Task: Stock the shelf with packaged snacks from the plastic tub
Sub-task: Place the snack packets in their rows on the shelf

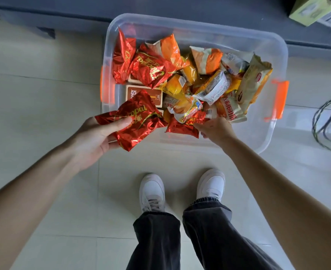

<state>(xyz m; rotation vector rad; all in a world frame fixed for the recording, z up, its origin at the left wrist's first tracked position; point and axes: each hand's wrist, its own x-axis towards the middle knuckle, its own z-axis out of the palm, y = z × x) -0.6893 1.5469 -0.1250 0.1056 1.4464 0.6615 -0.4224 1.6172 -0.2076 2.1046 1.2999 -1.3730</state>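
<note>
A clear plastic tub [262, 41] with orange latches stands on the floor in front of me, filled with several snack packets in red, orange, yellow and white. My left hand [94, 137] grips a red foil snack pack [135, 121] over the tub's near left corner, thumb on top. My right hand [215, 129] reaches into the tub's near edge, its fingers on another red foil pack [182, 127]; the fingertips are hidden, so the grip is unclear. Brown boxes [141, 94] lie under the packets at the left.
The tub sits against a dark grey base [63, 14] along the top. A green carton [306, 10] stands at the top right. Cables [328, 121] coil on the floor to the right. My feet in white shoes [153, 191] stand just behind the tub on pale tiles.
</note>
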